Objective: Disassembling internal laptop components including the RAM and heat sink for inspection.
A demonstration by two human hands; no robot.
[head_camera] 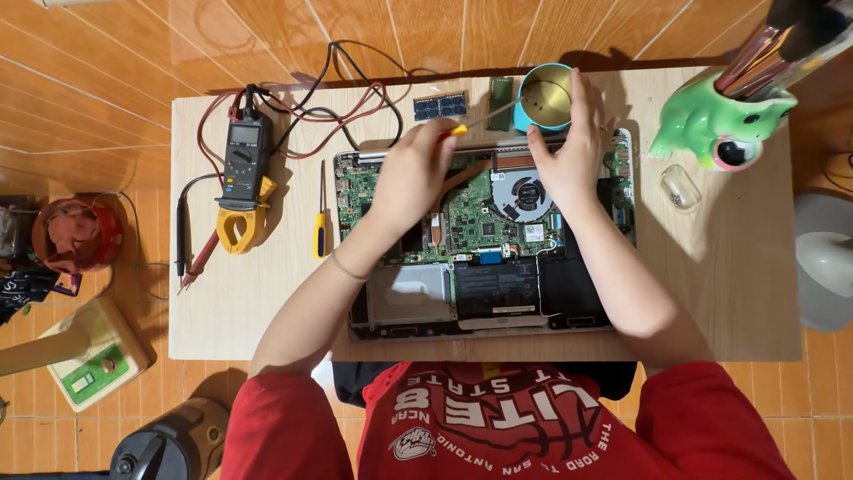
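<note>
An opened laptop [498, 289] lies bottom up on a light wooden table [711, 284], with its circuit board, fan [522, 194] and black battery exposed. My left hand [410, 173] hovers over the board and grips a thin screwdriver [480, 116] by its yellow handle. The shaft points toward a round blue tin [544, 98] behind the laptop. My right hand [573, 147] reaches over the fan and holds the tin's near rim with thumb and fingers.
A yellow and black clamp meter [244, 173] with red and black leads lies at the left. Beside the laptop is a second small yellow screwdriver [320, 222]. Two memory modules [440, 105] rest at the back. A green frog-shaped holder [720, 120] stands at the right.
</note>
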